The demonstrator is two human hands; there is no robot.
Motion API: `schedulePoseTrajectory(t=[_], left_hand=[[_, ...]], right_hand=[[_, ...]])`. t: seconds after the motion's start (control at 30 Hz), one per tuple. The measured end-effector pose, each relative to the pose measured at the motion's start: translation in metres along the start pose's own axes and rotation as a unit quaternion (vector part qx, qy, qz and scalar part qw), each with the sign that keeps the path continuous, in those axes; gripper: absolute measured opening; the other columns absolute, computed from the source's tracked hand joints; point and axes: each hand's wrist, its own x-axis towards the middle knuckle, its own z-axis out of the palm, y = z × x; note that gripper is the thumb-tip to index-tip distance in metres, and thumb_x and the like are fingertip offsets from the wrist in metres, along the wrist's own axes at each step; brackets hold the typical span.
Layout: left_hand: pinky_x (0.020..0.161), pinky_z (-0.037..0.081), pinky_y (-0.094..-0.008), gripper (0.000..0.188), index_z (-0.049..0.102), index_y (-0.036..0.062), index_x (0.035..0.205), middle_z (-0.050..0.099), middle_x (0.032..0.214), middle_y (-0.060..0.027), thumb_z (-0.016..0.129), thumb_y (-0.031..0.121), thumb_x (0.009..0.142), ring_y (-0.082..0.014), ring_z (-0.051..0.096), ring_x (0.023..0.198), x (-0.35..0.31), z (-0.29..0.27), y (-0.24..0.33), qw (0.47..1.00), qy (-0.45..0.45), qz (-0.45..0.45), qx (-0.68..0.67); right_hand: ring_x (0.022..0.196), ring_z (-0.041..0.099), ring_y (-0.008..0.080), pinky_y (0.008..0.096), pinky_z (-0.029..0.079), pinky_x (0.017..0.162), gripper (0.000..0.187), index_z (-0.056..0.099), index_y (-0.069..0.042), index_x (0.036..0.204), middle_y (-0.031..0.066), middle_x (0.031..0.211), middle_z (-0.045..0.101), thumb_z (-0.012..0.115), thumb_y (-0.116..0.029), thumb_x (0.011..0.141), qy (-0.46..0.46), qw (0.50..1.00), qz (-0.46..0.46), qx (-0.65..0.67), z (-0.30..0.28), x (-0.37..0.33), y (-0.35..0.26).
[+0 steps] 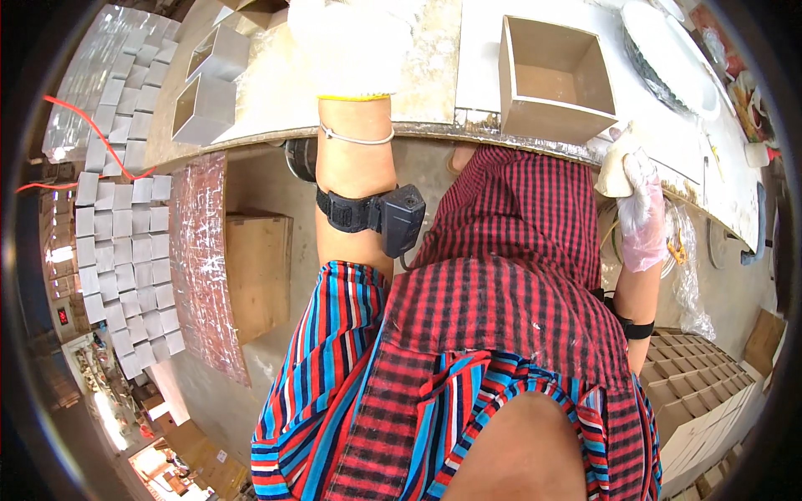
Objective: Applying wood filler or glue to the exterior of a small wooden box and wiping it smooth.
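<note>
My left arm reaches forward over the table. A white glove with a yellow cuff covers my left hand (pixel 357 63), and glare washes out its fingers, so whether they hold anything is hidden. At the table's front edge on the right, my right hand (pixel 642 200), in a thin clear plastic glove, is closed around a cream cloth (pixel 617 165). Just left of that cloth stands an open-topped square box (pixel 558 118), brown inside with pale rims. Farther left on the table are two grey boxes (pixel 203 108), apart from both hands.
A white worktable (pixel 478 63) spans the front, with a large white basin (pixel 668 58) at its right. Stacked grey boxes (pixel 125 259) fill the left, crossed by an orange cord (pixel 92 127). At lower right is a stack of divided cardboard trays (pixel 697 376); clear plastic wrap (pixel 692 284) hangs nearby.
</note>
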Motion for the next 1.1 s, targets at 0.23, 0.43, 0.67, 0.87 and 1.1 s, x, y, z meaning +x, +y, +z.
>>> schedulePoseTrajectory(t=[0.23, 0.43, 0.67, 0.87, 1.1], left_hand=[[0.083, 0.046, -0.0392, 0.046, 0.054, 0.0035, 0.119, 0.063, 0.109, -0.0101, 0.042, 0.041, 0.095, -0.0242, 0.06, 0.096, -0.003, 0.015, 0.004, 0.999, 0.01, 0.016, 0.029], [0.083, 0.045, -0.041, 0.048, 0.052, 0.0026, 0.121, 0.062, 0.11, -0.0107, 0.041, 0.041, 0.095, -0.0251, 0.057, 0.097, -0.009, 0.052, -0.006, 0.993, 0.02, 0.051, 0.102], [0.082, 0.044, -0.0399, 0.049, 0.048, 0.0021, 0.125, 0.06, 0.111, -0.0103, 0.045, 0.04, 0.094, -0.0239, 0.055, 0.096, -0.013, 0.066, -0.011, 0.995, -0.002, 0.036, 0.095], [0.082, 0.044, -0.0389, 0.051, 0.045, 0.0017, 0.128, 0.059, 0.112, -0.0099, 0.047, 0.039, 0.092, -0.023, 0.053, 0.095, -0.015, 0.07, -0.012, 0.995, -0.011, 0.028, 0.091], [0.081, 0.043, -0.0378, 0.055, 0.041, 0.0013, 0.131, 0.057, 0.114, -0.0095, 0.05, 0.038, 0.091, -0.0218, 0.051, 0.094, -0.017, 0.075, -0.013, 0.996, -0.013, 0.021, 0.091]], right_hand=[[0.109, 0.053, 0.0177, 0.0292, 0.041, 0.095, 0.036, 0.053, 0.005, 0.121, 0.0117, 0.12, 0.057, 0.056, -0.007, 0.087, 0.005, 1.0, 0.007, 0.014, 0.001, 0.0, 0.0], [0.109, 0.053, 0.0177, 0.0299, 0.041, 0.095, 0.035, 0.053, 0.005, 0.12, 0.0118, 0.12, 0.056, 0.057, -0.007, 0.087, 0.007, 1.0, 0.009, 0.019, 0.0, 0.0, 0.0], [0.112, 0.051, 0.0183, 0.0304, 0.038, 0.099, 0.037, 0.051, 0.006, 0.122, 0.0128, 0.124, 0.054, 0.056, -0.006, 0.087, 0.018, 1.0, 0.01, 0.021, -0.006, 0.0, 0.005], [0.114, 0.051, 0.0193, 0.0308, 0.038, 0.1, 0.037, 0.05, 0.006, 0.122, 0.0137, 0.124, 0.054, 0.055, -0.004, 0.088, 0.013, 1.0, 0.015, 0.024, -0.003, 0.0, 0.003], [0.113, 0.051, 0.0191, 0.0317, 0.039, 0.098, 0.038, 0.047, 0.003, 0.125, 0.0115, 0.124, 0.053, 0.054, -0.007, 0.089, 0.024, 0.999, 0.018, 0.023, -0.009, 0.001, 0.007]])
